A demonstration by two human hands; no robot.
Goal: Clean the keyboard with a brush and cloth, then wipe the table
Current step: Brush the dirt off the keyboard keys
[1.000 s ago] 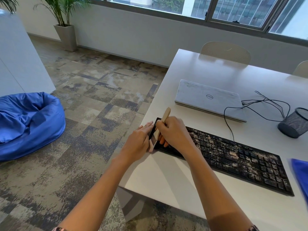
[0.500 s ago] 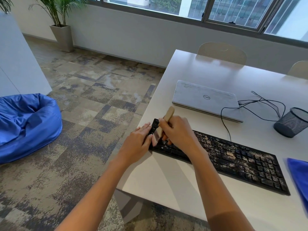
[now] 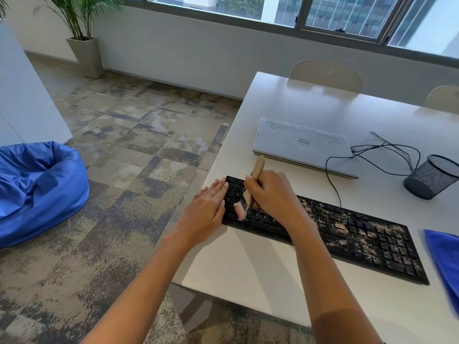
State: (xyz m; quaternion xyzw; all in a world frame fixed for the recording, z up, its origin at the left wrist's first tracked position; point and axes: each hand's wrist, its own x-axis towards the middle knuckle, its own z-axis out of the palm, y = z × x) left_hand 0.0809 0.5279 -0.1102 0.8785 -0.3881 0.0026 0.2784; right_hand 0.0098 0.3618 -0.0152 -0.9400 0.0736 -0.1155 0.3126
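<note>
A black keyboard (image 3: 347, 234) lies across the white table (image 3: 260, 264), its keys speckled with pale dust except at the left end. My right hand (image 3: 270, 194) grips a wooden-handled brush (image 3: 257, 168) with the bristles down on the left keys. My left hand (image 3: 206, 209) rests flat against the keyboard's left end, fingers straight. A blue cloth (image 3: 444, 264) lies at the right edge of the table, partly cut off by the frame.
A closed grey laptop (image 3: 303, 145) lies behind the keyboard, with black cables (image 3: 387, 155) beside it. A black mesh cup (image 3: 432, 177) stands at the right. Two chairs (image 3: 325, 75) stand at the far side. A blue beanbag (image 3: 37, 187) and a potted plant (image 3: 84, 53) sit on the carpet.
The brush has moved a little to the right along the keys, uncovering the clean left end. My left hand has stayed at the keyboard's left end.
</note>
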